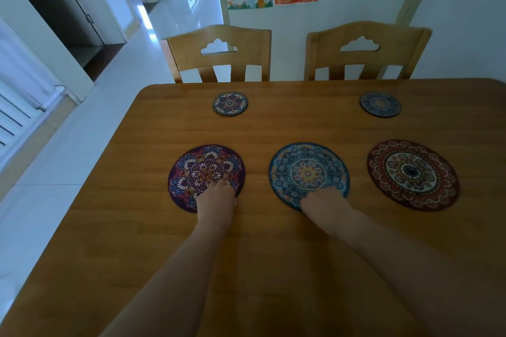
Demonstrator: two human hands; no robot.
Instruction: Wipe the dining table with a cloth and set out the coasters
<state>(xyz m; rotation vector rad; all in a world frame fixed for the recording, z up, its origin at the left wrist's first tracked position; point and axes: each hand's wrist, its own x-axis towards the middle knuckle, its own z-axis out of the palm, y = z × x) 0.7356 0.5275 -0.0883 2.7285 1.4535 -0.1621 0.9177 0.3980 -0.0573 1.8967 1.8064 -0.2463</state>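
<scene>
Wooden table [273, 254] is seen in the head view, with five round patterned coasters laid on it. The left hand [216, 197] is rested on the near edge of the purple coaster [202, 169], the right hand [324, 201] on the near edge of the blue coaster [308, 169]. The fingers of each hand are kept close together; whether a rim is pinched cannot be told. A red coaster [412, 174] is laid to the right. The left small coaster [230, 103] and right small coaster [380, 104] are placed near the far edge, before two chairs [219, 55].
</scene>
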